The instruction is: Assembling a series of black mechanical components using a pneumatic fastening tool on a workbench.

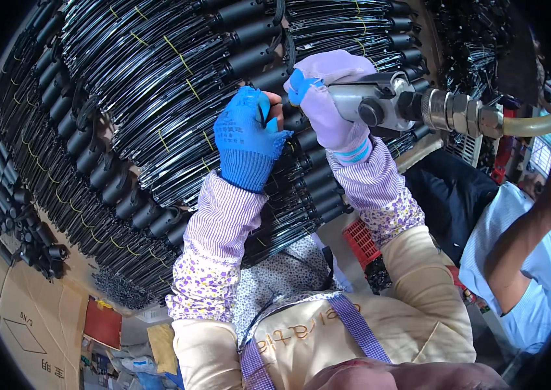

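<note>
My left hand (244, 133), in a blue knitted glove with bare skin at some fingertips, is closed over the rows of frames. A small dark thing shows between its fingers, too hidden to name. My right hand (327, 97), in a pale lilac glove with blue fingertip covers, grips a grey pneumatic tool (358, 103). The tool's working end is hidden by that hand, close to the left fingers. Beneath both hands lie rows of what look like folded umbrella frames (178, 123), with thin black ribs and black cylindrical handles (255, 31).
A metal coupling joins the tool to a pale hose (535, 123) at right. More frames (48, 188) and a heap of handles (12, 214) spread leftward. A red plastic basket (361, 242) stands below my right forearm. A person in a light blue shirt (516, 260) is at right.
</note>
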`<action>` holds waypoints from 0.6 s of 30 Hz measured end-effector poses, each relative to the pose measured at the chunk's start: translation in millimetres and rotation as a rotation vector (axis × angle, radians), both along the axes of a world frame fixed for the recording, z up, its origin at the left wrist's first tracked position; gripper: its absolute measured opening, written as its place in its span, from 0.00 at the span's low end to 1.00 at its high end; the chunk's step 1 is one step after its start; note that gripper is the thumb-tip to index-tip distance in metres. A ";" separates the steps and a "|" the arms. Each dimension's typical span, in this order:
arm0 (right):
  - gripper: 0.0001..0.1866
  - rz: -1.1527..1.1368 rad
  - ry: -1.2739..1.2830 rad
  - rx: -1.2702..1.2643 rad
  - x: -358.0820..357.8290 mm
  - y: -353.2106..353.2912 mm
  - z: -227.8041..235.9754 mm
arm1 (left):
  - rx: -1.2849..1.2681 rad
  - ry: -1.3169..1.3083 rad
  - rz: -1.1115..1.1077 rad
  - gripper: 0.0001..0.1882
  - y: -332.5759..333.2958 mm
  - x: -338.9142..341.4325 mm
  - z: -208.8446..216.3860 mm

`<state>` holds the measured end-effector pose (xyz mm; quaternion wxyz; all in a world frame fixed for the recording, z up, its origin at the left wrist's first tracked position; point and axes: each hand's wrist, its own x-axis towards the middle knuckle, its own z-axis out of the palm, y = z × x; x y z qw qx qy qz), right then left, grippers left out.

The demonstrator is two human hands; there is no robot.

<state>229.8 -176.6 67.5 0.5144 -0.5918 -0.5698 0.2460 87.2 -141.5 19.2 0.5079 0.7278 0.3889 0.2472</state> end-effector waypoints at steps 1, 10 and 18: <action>0.05 -0.002 0.001 0.000 -2.2 -0.8 -2.2 | 0.000 0.001 -0.002 0.13 -0.1 -0.7 0.8; 0.04 -0.133 0.268 0.121 -7.3 -1.6 -0.5 | -0.014 0.014 -0.046 0.10 0.0 -7.0 -0.3; 0.08 -0.135 0.319 0.113 -6.9 0.8 15.2 | 0.212 0.047 -0.049 0.09 21.0 0.7 -4.3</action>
